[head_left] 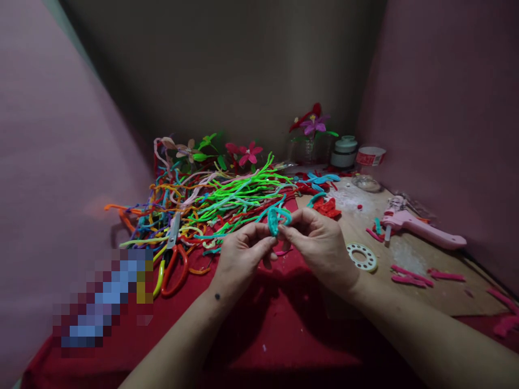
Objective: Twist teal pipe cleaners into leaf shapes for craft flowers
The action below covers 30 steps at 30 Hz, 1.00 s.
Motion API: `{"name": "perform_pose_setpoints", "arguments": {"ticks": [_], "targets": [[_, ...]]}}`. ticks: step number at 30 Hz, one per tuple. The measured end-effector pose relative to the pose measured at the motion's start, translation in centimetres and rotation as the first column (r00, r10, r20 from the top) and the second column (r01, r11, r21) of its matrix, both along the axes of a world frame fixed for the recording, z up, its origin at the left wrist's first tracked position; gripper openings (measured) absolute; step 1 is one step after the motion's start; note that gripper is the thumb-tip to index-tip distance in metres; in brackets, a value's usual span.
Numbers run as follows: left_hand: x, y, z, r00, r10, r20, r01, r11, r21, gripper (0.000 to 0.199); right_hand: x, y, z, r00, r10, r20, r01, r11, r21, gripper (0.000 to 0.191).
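Note:
Between my hands is a teal pipe cleaner (273, 222), bent into petal-like loops and held up over the red cloth. My left hand (247, 249) pinches its lower end between thumb and forefinger. From the other side my right hand (314, 243) grips it too, thumb and fingertips pressed together near the base of the loops. Some of the fingertips and the lower end of the pipe cleaner are hidden. Behind my hands lies a pile of bright green pipe cleaners (239, 189).
Scissors (175, 259) with red and yellow handles lie left of my hands. On a board (409, 294) at right rest a pink glue gun (425, 228), a white ring with holes (371, 260) and pink pieces (411, 276). Pipe-cleaner flowers (250, 154) and a lidded jar (344, 153) stand behind.

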<state>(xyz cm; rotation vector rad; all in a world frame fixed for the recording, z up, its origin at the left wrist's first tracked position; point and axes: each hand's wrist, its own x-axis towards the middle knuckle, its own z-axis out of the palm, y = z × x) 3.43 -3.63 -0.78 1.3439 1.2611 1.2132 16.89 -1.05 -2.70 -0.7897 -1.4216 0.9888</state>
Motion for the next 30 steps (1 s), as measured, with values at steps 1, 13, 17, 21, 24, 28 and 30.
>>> {"name": "perform_pose_setpoints", "arguments": {"ticks": [1,13,17,21,24,28,30], "targets": [[0.1,0.0,0.0,1.0,0.005,-0.011,-0.005,1.0,-0.005,0.011,0.0,-0.1,-0.1,0.997,-0.04,0.066,0.037,0.998,0.047,0.007],[0.0,0.1,-0.3,0.999,0.033,0.032,-0.033,0.999,-0.025,0.017,0.1,0.3,0.1,0.986,-0.017,0.165,0.015,1.0,0.011,0.01],[-0.1,0.2,-0.4,1.0,0.001,0.03,-0.001,1.0,-0.027,0.017,0.3,0.7,0.4,0.954,0.286,-0.09,-0.3,0.908,-0.294,0.014],[0.0,0.1,-0.4,0.999,0.017,-0.037,-0.016,0.999,0.031,0.016,0.6,1.1,0.5,0.901,0.358,-0.243,-0.418,0.867,-0.271,0.02],[0.1,0.2,-0.3,0.995,0.031,-0.092,-0.027,0.998,0.049,0.017,0.7,1.3,0.2,0.903,0.31,-0.297,-0.395,0.872,-0.288,0.019],[-0.2,0.5,-0.4,0.999,-0.037,0.001,0.037,0.999,-0.028,0.015,0.5,1.6,-0.2,0.869,0.304,-0.391,-0.444,0.828,-0.342,0.017],[-0.4,0.7,-0.4,0.995,-0.069,0.077,0.075,0.994,-0.075,0.014,0.3,1.7,-0.2,0.853,0.286,-0.437,-0.459,0.809,-0.367,0.019]]}}
